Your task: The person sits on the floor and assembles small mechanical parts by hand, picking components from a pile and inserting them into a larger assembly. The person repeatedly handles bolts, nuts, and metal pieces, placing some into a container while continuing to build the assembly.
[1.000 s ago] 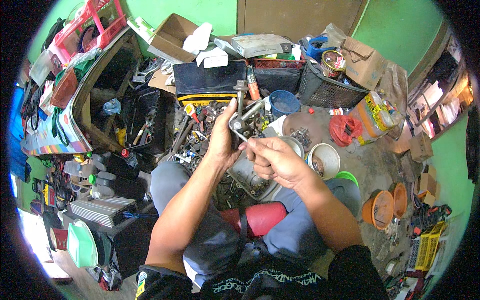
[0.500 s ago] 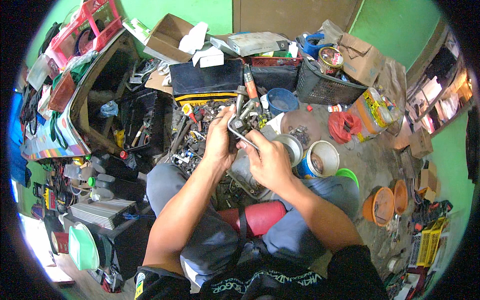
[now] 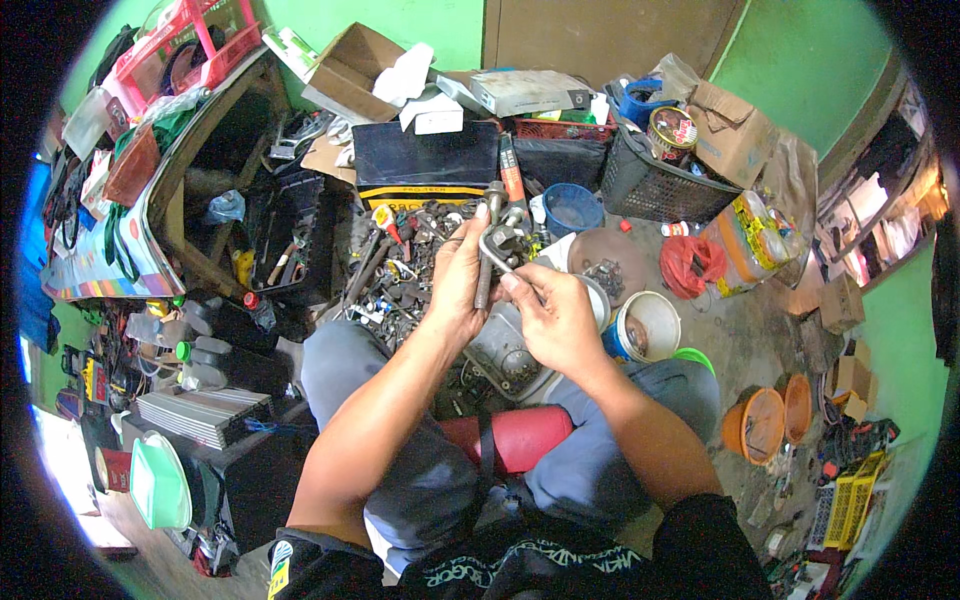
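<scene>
Most fingers of the left hand were kinda hidden behind the metal part, and the right hand covered 1 end of the bent rod. Lots in the parts pile was too tiny to ID, and the top edge clipped the pink rack.

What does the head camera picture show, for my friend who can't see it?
A left hand holds up a metal part while the right hand pinches a bent metal rod against it. Beyond the hands lie a heap of small parts and a black box with a yellow stripe.
</scene>
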Available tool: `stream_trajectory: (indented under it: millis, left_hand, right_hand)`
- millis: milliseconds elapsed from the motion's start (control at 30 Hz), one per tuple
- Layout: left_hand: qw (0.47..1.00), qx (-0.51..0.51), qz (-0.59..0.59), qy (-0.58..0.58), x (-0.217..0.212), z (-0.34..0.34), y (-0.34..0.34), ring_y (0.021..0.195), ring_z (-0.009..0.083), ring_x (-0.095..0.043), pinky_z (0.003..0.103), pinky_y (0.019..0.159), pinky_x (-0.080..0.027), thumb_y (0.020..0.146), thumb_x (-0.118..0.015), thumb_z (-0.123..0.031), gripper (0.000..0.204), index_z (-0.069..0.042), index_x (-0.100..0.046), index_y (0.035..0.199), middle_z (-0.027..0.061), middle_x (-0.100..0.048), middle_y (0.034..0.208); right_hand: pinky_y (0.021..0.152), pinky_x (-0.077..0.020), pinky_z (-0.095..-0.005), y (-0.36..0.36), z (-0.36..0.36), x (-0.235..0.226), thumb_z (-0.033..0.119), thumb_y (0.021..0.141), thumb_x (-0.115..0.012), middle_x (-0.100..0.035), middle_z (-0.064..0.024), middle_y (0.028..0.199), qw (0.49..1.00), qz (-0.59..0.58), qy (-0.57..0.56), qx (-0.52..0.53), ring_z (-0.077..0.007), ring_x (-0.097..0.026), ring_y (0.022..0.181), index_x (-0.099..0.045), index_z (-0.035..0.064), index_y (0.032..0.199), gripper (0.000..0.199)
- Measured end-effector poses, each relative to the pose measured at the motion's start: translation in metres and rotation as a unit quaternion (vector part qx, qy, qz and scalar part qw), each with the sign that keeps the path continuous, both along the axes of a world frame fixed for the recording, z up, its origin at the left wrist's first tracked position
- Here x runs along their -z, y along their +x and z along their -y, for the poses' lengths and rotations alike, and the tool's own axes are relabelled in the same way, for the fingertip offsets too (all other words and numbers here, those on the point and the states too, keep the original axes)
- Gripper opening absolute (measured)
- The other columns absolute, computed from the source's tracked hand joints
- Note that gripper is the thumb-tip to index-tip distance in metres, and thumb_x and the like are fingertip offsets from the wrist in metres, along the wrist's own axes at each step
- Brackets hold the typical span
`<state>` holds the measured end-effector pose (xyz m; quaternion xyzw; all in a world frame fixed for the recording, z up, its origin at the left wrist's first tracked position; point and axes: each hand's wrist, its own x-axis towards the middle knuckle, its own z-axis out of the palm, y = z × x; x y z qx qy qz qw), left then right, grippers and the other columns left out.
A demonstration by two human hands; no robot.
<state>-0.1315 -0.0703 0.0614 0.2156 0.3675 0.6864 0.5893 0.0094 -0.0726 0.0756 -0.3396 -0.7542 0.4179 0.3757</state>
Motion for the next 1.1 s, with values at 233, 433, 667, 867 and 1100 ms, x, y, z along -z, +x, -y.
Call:
stream_trajectory:
  millis: [233,433,667,867,1100]
  left_hand:
    - [0.996,-0.057,0.068,-0.008,0.017,-0.008,0.015,0.069,0.0124,-0.059,0.028,0.054,-0.047,0.102,-0.042,-0.046,0.041,-0.01,-0.061,0.107,0.0022,-0.064,0.086]
    - [0.996,-0.026,0.084,-0.026,0.012,-0.007,0.009,0.044,0.0075,-0.047,0.022,0.032,-0.026,0.099,-0.045,-0.042,0.035,-0.012,-0.062,0.095,-0.0013,-0.061,0.07]
    - [0.989,0.027,0.141,-0.033,0.004,-0.001,0.001,0.047,0.0091,-0.049,0.021,0.032,-0.027,0.094,-0.048,-0.04,0.032,-0.011,-0.062,0.094,0.0002,-0.063,0.073]
    - [0.989,-0.042,0.136,-0.025,0.005,-0.002,0.001,0.051,0.0128,-0.052,0.024,0.033,-0.03,0.091,-0.044,-0.061,0.054,-0.012,-0.059,0.108,0.0039,-0.065,0.083]
    - [0.984,-0.055,0.166,-0.023,-0.005,0.005,0.007,0.053,0.0146,-0.051,0.025,0.035,-0.031,0.081,-0.034,-0.084,0.085,-0.009,-0.057,0.115,0.0071,-0.064,0.09]
  right_hand:
    - [0.057,-0.0494,-0.0443,-0.001,0.003,-0.004,0.019,0.09,-0.063,-0.066,-0.0181,0.077,0.952,0.217,0.184,0.115,-0.0362,-0.065,0.066,-0.065,0.003,0.081,0.018]
    - [0.054,-0.0473,-0.0481,-0.008,0.003,-0.002,0.019,0.09,-0.062,-0.064,-0.0145,0.07,0.934,0.183,0.275,0.136,-0.0366,-0.063,0.059,-0.062,0.0059,0.079,0.016]
    - [0.054,-0.0468,-0.0451,-0.009,0.001,0.003,0.023,0.096,-0.056,-0.065,-0.0152,0.067,0.978,0.116,0.158,0.076,-0.0328,-0.063,0.058,-0.065,0.0036,0.079,0.027]
    - [0.051,-0.0415,-0.0312,-0.014,-0.007,0.019,0.03,0.101,-0.051,-0.058,-0.0045,0.059,1.0,-0.013,0.018,0.02,-0.0155,-0.052,0.05,-0.069,0.0025,0.08,0.039]
    - [0.04,-0.0213,-0.0219,-0.006,-0.002,-0.004,0.037,0.102,-0.049,-0.039,0.0068,0.053,0.943,-0.079,-0.321,-0.042,-0.0024,-0.03,0.041,-0.066,0.0012,0.085,0.043]
